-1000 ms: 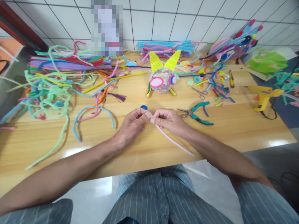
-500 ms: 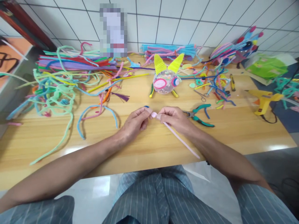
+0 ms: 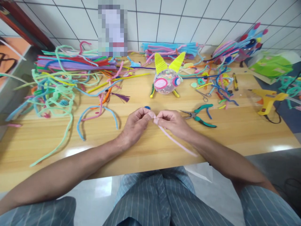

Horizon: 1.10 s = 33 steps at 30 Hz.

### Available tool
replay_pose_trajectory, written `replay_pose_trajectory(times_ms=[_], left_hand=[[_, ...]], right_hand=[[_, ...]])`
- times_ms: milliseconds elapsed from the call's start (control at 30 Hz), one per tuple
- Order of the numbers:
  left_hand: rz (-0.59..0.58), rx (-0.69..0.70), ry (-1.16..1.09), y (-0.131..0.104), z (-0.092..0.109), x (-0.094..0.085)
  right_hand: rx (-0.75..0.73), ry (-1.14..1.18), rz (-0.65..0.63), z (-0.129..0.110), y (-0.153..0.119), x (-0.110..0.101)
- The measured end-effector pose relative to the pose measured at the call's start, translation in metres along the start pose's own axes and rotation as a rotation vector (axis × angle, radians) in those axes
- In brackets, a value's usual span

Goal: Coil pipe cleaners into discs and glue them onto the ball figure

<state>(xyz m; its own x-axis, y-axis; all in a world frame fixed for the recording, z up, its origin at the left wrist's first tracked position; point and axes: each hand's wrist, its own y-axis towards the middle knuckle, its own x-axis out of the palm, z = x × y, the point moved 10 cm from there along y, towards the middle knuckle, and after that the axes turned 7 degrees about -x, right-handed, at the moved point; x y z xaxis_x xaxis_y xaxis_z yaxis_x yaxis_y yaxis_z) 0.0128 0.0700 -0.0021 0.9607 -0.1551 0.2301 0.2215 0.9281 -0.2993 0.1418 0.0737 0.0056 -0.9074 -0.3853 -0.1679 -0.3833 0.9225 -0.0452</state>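
Note:
A pale pink pipe cleaner [image 3: 176, 142] is pinched at its upper end between both hands, its long tail slanting down to the right over the table. My left hand [image 3: 138, 123] grips the coiled tip, which the fingers mostly hide. My right hand [image 3: 170, 121] closes on the strand just beside it, fingertips almost touching the left ones. A small blue disc [image 3: 147, 108] lies just behind my left fingers. Beyond the hands stands a clear round figure [image 3: 166, 82] with yellow ears and pink-rimmed and blue eye pieces.
Green-handled pliers [image 3: 199, 116] lie right of my right hand, with small scissors [image 3: 204, 95] behind. A yellow glue gun [image 3: 266, 100] rests at the right edge. Tangled green pipe cleaners [image 3: 60, 97] and a blue curved one [image 3: 80, 125] spread leftward. More bundles line the wall.
Both hands have drawn closer together, and the pink coil between them is now mostly covered by fingers. The pipe cleaner's tail has shifted slightly left. The blue disc shows more fully.

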Motion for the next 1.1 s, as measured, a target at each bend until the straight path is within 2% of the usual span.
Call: replay_pose_trajectory(times_ms=[133, 267, 400, 533, 633, 800, 967, 1100], left_hand=[[0.017, -0.081, -0.179, -0.004, -0.014, 0.005], [0.01, -0.143, -0.218, -0.001, -0.021, 0.006], [-0.08, -0.148, -0.083, 0.009, -0.017, 0.004], [-0.198, -0.09, 0.152, 0.013, -0.002, 0.007], [-0.222, -0.048, 0.242, 0.011, 0.007, 0.01], [-0.133, 0.022, 0.212, 0.006, 0.012, 0.006], [-0.025, -0.01, 0.068, 0.002, -0.004, -0.003], [0.013, -0.062, -0.095, -0.001, -0.017, -0.002]], right_hand=[[-0.042, 0.036, 0.003, -0.002, 0.001, 0.008], [0.019, 0.04, 0.014, 0.003, 0.0, 0.0], [0.076, 0.026, -0.029, 0.005, 0.001, -0.009], [0.093, 0.013, -0.138, 0.003, 0.001, -0.005], [0.087, 0.018, -0.182, 0.001, 0.0, -0.001], [0.041, 0.047, -0.129, 0.0, 0.001, -0.003], [-0.009, 0.048, -0.02, 0.002, 0.0, 0.0], [-0.017, 0.063, 0.009, 0.004, -0.001, 0.005]])
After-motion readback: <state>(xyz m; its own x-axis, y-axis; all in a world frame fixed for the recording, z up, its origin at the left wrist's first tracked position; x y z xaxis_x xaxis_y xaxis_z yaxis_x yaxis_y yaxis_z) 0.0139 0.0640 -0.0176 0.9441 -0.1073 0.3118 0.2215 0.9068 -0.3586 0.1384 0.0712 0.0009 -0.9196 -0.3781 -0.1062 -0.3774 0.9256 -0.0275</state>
